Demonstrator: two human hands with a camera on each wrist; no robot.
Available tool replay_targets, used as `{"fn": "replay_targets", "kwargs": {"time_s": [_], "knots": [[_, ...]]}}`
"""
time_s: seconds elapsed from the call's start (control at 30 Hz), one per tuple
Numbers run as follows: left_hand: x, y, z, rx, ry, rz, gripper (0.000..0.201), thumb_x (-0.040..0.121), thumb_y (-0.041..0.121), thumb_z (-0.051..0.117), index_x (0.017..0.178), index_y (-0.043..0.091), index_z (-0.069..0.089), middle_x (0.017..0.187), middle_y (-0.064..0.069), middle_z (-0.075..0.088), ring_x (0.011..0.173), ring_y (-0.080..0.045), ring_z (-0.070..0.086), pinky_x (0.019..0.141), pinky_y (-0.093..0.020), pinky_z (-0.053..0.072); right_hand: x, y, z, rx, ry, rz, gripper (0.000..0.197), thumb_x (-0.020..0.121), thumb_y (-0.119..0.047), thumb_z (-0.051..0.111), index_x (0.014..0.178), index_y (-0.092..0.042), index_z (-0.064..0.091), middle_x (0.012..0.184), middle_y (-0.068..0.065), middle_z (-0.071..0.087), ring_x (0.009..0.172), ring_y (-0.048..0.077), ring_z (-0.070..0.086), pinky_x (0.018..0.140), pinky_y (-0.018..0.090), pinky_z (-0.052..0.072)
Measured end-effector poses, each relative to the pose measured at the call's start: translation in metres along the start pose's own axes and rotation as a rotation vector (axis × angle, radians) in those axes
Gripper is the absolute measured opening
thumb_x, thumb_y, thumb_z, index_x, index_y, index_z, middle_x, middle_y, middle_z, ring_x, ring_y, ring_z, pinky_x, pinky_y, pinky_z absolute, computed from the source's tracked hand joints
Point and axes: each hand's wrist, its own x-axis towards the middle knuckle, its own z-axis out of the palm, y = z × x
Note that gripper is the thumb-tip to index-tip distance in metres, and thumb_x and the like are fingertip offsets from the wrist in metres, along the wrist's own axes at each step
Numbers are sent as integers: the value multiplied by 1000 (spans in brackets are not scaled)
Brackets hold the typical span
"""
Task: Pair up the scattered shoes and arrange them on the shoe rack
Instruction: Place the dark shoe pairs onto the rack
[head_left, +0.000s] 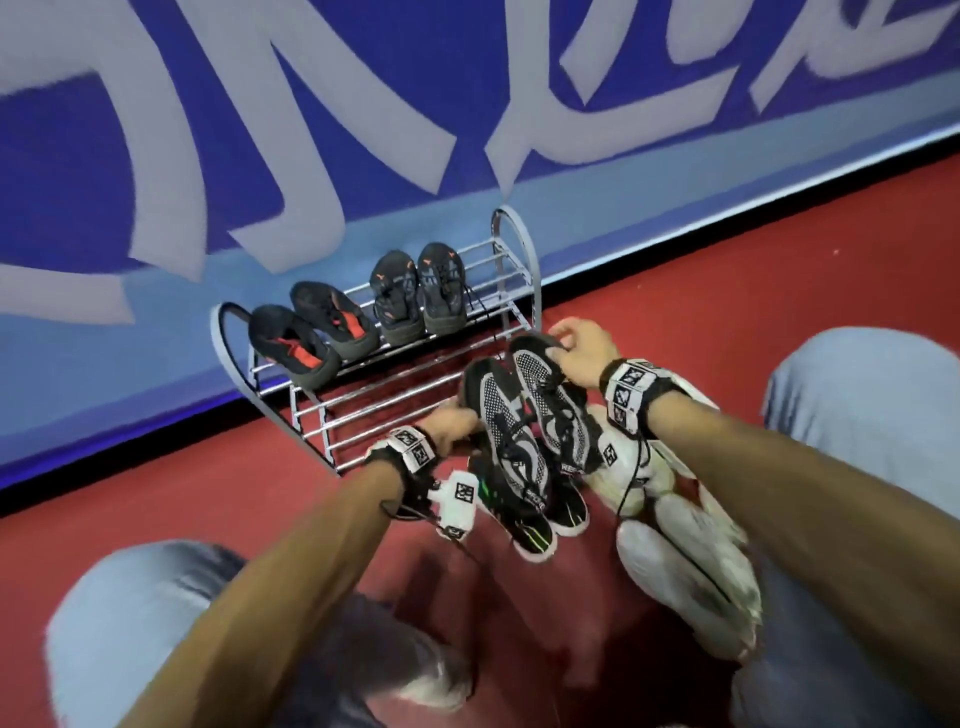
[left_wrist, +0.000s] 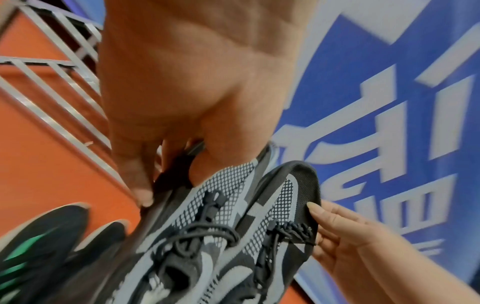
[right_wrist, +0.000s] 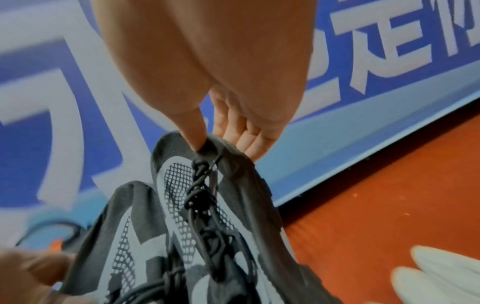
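Two dark pairs sit on the shoe rack (head_left: 514, 270) at upper centre, both hands clamp the mesh sneakers (head_left: 524, 415), white sneakers (head_left: 685, 561) and black-green shoes (head_left: 524, 525) remain.

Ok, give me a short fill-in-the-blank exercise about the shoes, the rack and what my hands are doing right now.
1. The top shelf of the silver metal shoe rack holds ____ dark shoes.
2. The right hand grips the ____ end of one black-and-white mesh sneaker.
3. The left hand holds the other black-and-white mesh sneaker at its ____ side.
4. The white sneakers lie on the ____ floor.

Missing words: four; toe; left; red
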Motion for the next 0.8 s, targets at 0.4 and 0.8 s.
{"fn": "replay_targets", "kwargs": {"time_s": [0.4, 0.8], "knots": [[-34, 95, -81, -852, 12, 399, 39, 98, 42, 63, 126, 15, 65, 117, -11, 74, 107, -30, 72, 82, -45, 61, 9, -208, -65, 740, 318, -225, 18, 79, -22, 83, 94, -16, 76, 86, 2, 75, 77, 12, 70, 86, 32, 59], [70, 107, -83, -1036, 240, 144, 31, 94, 18, 69, 120, 2, 69, 114, -23, 72, 94, -37, 74, 66, -51, 61, 48, -179, 8, 155, -226, -390, 73, 96, -25, 62, 157, -29, 23, 141, -1, 56, 124, 14, 56, 104, 27, 44]]}}
